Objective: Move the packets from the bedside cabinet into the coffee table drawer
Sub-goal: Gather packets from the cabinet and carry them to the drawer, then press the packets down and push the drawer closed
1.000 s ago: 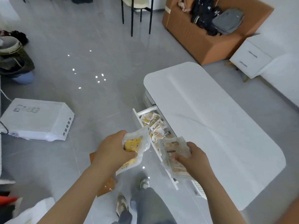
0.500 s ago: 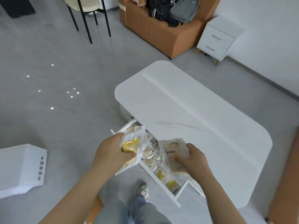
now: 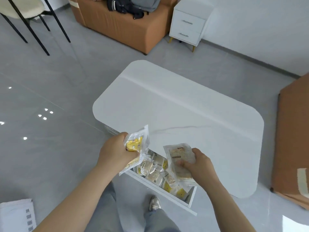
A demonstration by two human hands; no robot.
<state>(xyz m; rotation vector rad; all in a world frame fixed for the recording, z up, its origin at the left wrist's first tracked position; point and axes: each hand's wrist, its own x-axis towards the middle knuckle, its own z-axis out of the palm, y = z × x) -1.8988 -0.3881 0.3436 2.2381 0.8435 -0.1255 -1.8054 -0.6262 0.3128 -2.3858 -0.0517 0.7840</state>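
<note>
left hand (image 3: 115,152) grips yellow packet (image 3: 134,144); right hand (image 3: 199,166) grips beige packet (image 3: 181,156) over drawer (image 3: 160,190)

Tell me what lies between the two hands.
In the head view, between the left hand and right hand lies the open drawer, filled with packets.
</note>
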